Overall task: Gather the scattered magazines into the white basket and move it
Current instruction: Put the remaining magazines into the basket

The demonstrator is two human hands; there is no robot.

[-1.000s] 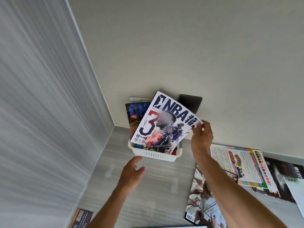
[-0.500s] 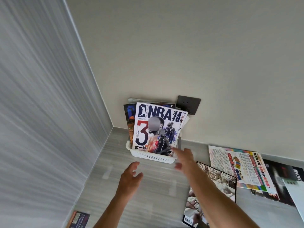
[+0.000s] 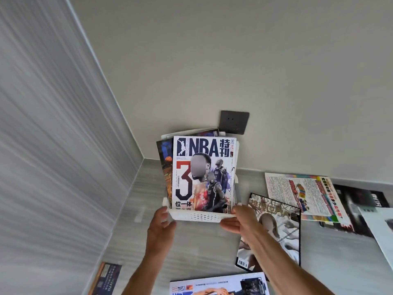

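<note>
The white basket [image 3: 197,217] stands on the grey floor in the corner, against the wall. An NBA magazine [image 3: 204,173] stands upright at its front, with other magazines [image 3: 164,158] behind it. My left hand [image 3: 160,227] holds the basket's front left corner, thumb on the rim and fingers against the wall. At the front right corner my right hand [image 3: 237,220] grips the rim, thumb on top and fingers underneath. Loose magazines lie on the floor: a black-edged one [image 3: 278,222] under my right forearm, a colourful one [image 3: 302,194] and a dark one [image 3: 361,201].
A dark wall socket [image 3: 234,122] sits just above the basket. A grey panelled wall [image 3: 53,145] closes the left side. More magazines lie near me at the bottom [image 3: 217,286], bottom left [image 3: 106,277] and right edge [image 3: 380,228].
My right hand let go of the NBA magazine, which dropped upright into the basket. Both hands then moved forward and took hold of the basket's front corners.
</note>
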